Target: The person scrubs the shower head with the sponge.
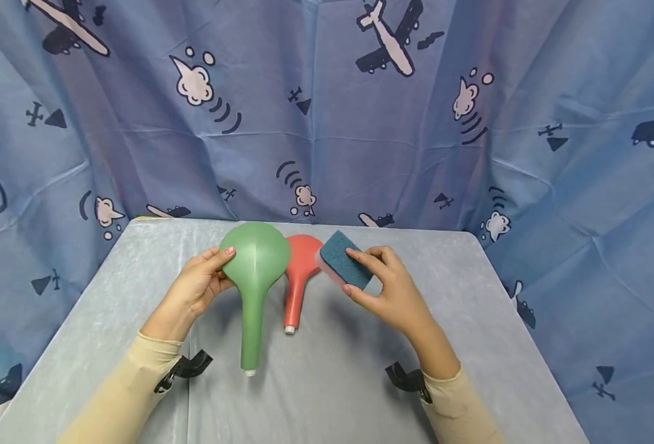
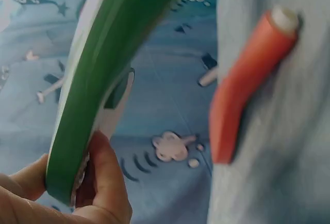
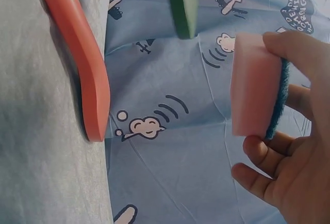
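Note:
My left hand [image 1: 201, 283] grips the round head of a green paddle-shaped object [image 1: 253, 271], thumb on its face, holding it tilted up with its handle end near the table; the left wrist view shows its green edge [image 2: 103, 64] pinched between thumb and fingers [image 2: 105, 177]. A red object of the same shape [image 1: 299, 271] lies flat on the table just behind it, also seen as red object [image 2: 242, 90] and red object [image 3: 82, 69]. My right hand [image 1: 384, 283] pinches a sponge [image 1: 344, 259] with a teal scouring side and pink body [image 3: 255, 92], held above the table to the right of the red one.
A grey cloth-covered table [image 1: 471, 290] spreads under both arms. A blue curtain printed with planes and clouds [image 1: 327, 111] hangs behind and to both sides. Black wrist straps [image 1: 185, 370] sit on both cream sleeves.

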`<state>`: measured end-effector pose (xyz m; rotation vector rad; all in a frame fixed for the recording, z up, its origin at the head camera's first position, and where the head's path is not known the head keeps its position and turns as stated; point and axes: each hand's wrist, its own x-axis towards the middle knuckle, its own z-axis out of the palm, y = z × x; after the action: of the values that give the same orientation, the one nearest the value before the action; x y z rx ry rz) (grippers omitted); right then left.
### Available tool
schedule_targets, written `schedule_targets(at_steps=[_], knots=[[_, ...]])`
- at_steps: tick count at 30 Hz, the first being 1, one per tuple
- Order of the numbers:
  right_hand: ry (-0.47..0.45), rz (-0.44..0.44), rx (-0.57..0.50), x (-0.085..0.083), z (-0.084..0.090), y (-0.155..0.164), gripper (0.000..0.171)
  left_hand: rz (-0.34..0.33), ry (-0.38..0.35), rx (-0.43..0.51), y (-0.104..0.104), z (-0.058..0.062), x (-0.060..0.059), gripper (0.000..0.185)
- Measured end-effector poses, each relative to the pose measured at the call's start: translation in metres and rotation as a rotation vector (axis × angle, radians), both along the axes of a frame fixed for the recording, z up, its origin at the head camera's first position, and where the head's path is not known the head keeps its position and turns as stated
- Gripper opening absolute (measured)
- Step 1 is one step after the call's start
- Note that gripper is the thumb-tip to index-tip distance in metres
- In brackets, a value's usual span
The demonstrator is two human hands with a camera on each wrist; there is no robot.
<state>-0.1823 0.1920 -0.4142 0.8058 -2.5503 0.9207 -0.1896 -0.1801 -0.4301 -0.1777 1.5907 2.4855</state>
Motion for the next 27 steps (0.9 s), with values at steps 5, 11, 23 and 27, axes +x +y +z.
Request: schedule_targets(at_steps=[5,11,23,27], knots=[[-0.029,0.005,-0.017,-0.003,0.0,0.002,0.062,0.02,-0.034,-0.009,-0.017,-0.006,-0.017,0.014],[-0.026,-0.018,-0.02,-0.004,-0.005,0.003,0.062,0.013,-0.074,-0.018,-0.035,-0.016,-0.039,0.02],[-0.06,-0.152,-0.033,-0.009,-0.014,0.005,0.063,0.082,-0.239,-0.054,-0.048,-0.052,-0.069,0.014],[-0.037,-0.17,-0.037,-0.012,-0.014,0.007,0.062,0.09,-0.27,-0.074,-0.05,-0.056,-0.076,0.015]])
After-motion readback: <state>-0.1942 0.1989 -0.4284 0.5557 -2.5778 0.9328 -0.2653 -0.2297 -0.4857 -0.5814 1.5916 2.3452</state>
